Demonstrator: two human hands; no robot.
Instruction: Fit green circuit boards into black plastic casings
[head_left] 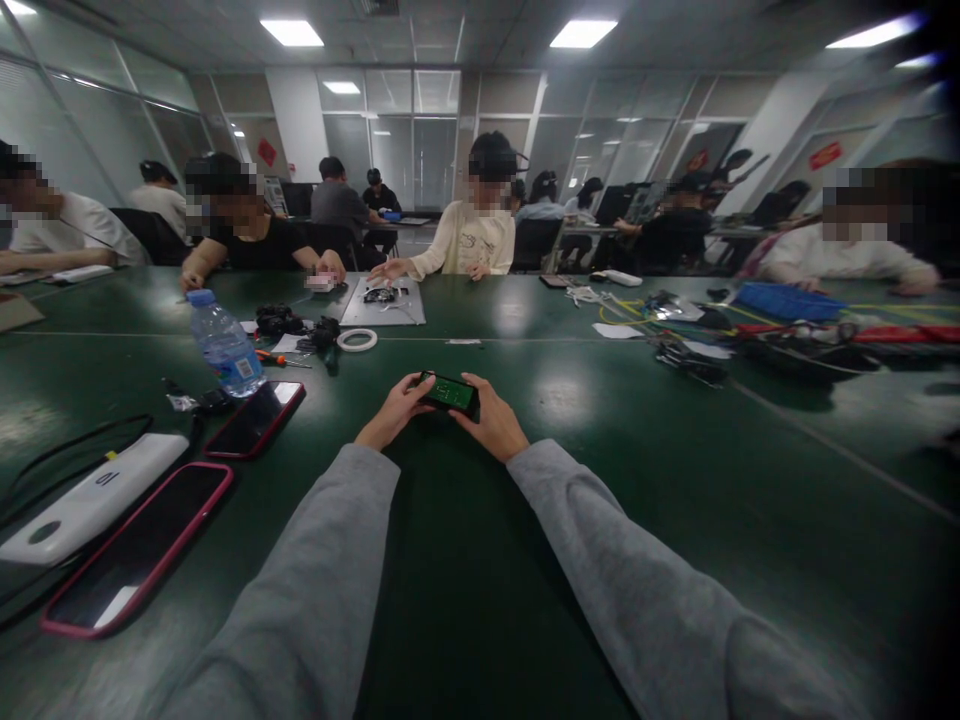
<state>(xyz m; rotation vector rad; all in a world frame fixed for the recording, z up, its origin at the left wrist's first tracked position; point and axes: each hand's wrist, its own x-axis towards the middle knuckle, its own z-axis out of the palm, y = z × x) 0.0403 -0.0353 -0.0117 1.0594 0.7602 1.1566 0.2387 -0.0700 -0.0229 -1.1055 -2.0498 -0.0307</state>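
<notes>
Now both hands, left hand (395,412) and right hand (491,420), closing around small green circuit board (448,392), holding it just above surface (570,470), right of water bottle (225,345). Gripping by edges seems wise, keeping board level.

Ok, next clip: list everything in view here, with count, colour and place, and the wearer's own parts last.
circuit board: one, green, table centre, held at both ends
water bottle: one, clear with blue cap, left of centre
phones: two, dark screens, red-pink cases, near left
power bank: one, white, far left near edge
tape roll: one, white, beyond the board
grey mat: one, grey, far side, small parts on it
blue tray: one, blue, far right
table: one, dark green
people: several, seated across and behind
left hand: one, grey sleeve, fingers on board's left end
right hand: one, grey sleeve, fingers on board's right end
</notes>
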